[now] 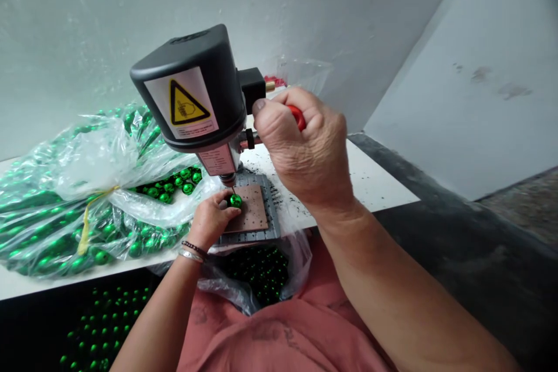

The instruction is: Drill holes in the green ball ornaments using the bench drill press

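Observation:
A shiny green ball rests on a brown board beneath the thin bit of a black drill press. My left hand pinches the ball between thumb and fingers from its left side. My right hand is wrapped round a red knob at the right of the machine. The bit's tip is at the top of the ball; whether it has entered cannot be made out. A yellow warning label faces me on the black housing.
Clear plastic bags of green balls cover the left of the white table. Dark crumbs lie around the grey machine base. An open bag of green balls is at my lap. Walls stand behind and at right.

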`<state>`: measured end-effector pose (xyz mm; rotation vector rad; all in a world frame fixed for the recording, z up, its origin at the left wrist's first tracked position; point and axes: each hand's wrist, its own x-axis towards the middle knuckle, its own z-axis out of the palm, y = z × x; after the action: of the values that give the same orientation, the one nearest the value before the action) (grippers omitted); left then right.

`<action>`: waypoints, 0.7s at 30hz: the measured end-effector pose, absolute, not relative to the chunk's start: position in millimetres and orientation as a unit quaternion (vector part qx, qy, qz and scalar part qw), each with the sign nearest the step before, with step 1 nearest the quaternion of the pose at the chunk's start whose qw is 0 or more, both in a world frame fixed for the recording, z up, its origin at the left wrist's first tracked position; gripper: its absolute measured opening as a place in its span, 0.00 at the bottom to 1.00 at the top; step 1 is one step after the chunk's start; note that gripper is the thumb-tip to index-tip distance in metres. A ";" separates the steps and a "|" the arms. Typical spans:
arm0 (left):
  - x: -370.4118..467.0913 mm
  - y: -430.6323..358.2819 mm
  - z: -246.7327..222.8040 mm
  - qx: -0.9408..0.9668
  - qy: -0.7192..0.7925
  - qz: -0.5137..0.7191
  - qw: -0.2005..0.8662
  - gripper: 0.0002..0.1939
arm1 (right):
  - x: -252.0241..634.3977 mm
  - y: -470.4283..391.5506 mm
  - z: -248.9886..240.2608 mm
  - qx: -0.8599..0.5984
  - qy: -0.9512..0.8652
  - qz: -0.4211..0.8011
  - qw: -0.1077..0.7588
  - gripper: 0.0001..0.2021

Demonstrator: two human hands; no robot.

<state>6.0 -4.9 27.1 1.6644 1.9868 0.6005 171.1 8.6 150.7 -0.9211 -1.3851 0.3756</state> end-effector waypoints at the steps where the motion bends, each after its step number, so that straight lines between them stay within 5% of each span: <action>1: 7.9 -4.6 27.4 0.616 0.720 0.217 0.233 0.23 | 171.2 8.4 150.8 -0.406 -0.613 0.165 0.657 0.15; 21: 13.1 -7.6 17.6 0.583 0.717 0.267 0.273 0.26 | 172.0 3.8 138.1 -0.384 -0.622 0.153 0.665 0.11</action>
<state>13.1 -7.6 17.6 1.5696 1.9286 0.7195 172.0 3.8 138.1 -0.8660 -1.4039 0.3456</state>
